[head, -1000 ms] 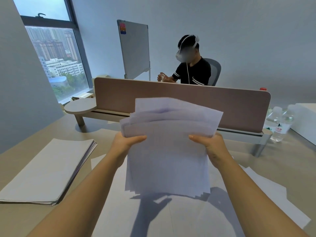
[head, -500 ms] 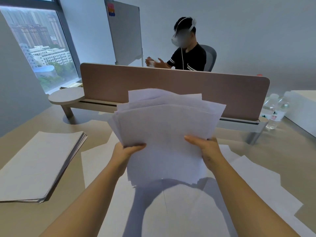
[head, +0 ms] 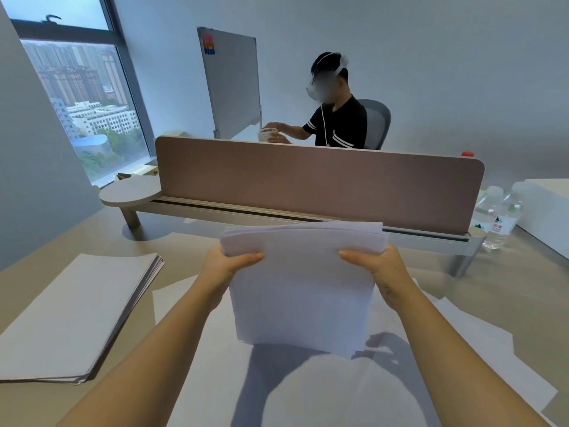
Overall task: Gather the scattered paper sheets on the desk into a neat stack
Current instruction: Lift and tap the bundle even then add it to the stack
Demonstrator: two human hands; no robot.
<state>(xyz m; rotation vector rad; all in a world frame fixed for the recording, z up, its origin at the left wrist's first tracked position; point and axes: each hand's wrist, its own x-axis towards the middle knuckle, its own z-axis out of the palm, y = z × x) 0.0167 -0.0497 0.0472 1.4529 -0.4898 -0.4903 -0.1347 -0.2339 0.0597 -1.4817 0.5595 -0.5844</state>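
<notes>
Above the middle of the tabletop (head: 55,241), a bundle of paper sheets (head: 301,291) is held upright, lower edge just over the loose sheets (head: 308,392) that lie flat beneath it. Left hand (head: 229,265) grips the bundle's left edge, thumb curled across the front face, fingers hidden behind. Right hand (head: 377,266) grips the right edge the same way, thumb on the front. Top edges of the bundle are nearly level, a few sheets slightly fanned at the upper left corner. Loose sheets spread from the near edge toward the right edge, overlapping at angles. Near the left edge a separate squared stack (head: 74,315) lies flat, well apart from the bundle. Along the far edge stands a brown divider panel (head: 317,186). At the far right corner, two clear water bottles (head: 498,220) stand beside a white box (head: 548,214). Beyond the panel a person (head: 335,118) sits at another desk.
</notes>
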